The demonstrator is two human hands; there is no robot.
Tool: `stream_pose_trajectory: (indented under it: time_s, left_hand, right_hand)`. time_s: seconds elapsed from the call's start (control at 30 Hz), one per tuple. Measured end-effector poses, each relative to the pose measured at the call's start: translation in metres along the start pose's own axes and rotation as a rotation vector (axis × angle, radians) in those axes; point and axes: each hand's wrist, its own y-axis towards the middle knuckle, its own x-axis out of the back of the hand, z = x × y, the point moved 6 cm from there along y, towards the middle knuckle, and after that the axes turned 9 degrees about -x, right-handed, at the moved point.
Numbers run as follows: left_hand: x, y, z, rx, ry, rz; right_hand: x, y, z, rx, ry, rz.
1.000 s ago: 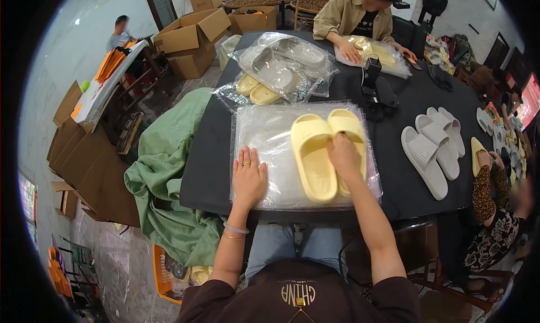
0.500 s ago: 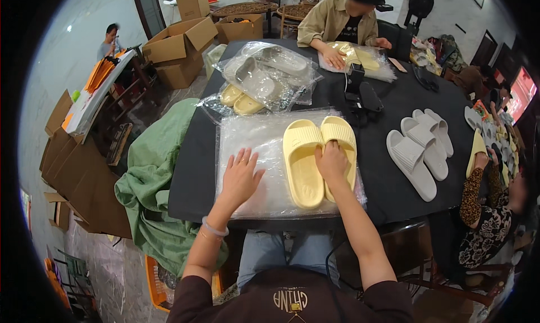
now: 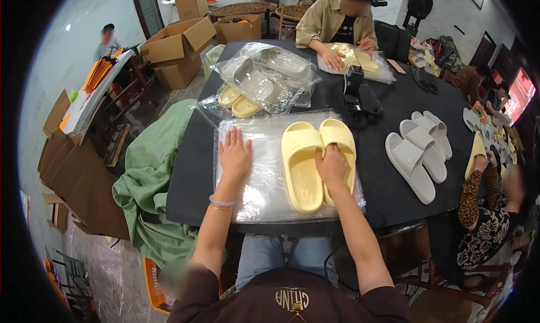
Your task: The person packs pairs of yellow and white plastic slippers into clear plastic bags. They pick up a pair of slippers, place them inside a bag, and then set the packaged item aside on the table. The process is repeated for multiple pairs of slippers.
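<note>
A pair of pale yellow slippers [image 3: 302, 179] lies side by side, toes away from me, on the right part of a stack of clear plastic bags [image 3: 260, 196]. My right hand [image 3: 332, 168] is closed on the slippers at their inner edges, fingers tucked under the strap of the right one; the fingertips are hidden. My left hand [image 3: 235, 154] rests flat on the left part of the bag stack, fingers stretched out and holding nothing.
Bagged grey and yellow slippers [image 3: 264, 78] lie beyond the stack. Grey slippers [image 3: 410, 168] sit to the right on the black table [image 3: 188, 182]. A black stand [image 3: 355, 89] stands behind. Across, a person's hand [image 3: 333, 58] rests on bagged yellow slippers. Green cloth [image 3: 154, 171] hangs at left.
My left hand has moved forward and slightly left, and now lies flat on the bags. My right hand stays on the yellow slippers, which have hardly moved.
</note>
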Motion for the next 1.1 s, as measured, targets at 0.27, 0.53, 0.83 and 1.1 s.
stream_pose_trajectory:
  time_s: [0.27,0.53,0.83,1.1]
  left_hand:
    - [0.0,-0.002,0.008,0.114,0.062,-0.021]
    - [-0.02,-0.002,0.015,0.019,0.142,0.039]
    - [-0.026,-0.002,0.024,0.056,0.127,0.015]
    - [0.001,-0.005,0.01,0.16,-0.009,-0.004]
  right_hand:
    - [0.002,-0.001,0.004,0.02,0.008,-0.047]
    - [-0.003,-0.023,0.11,0.367,0.14,0.304]
    - [-0.033,-0.018,0.1,0.143,0.12,0.234]
    - [-0.025,0.024,0.026,-0.018,0.044,0.018]
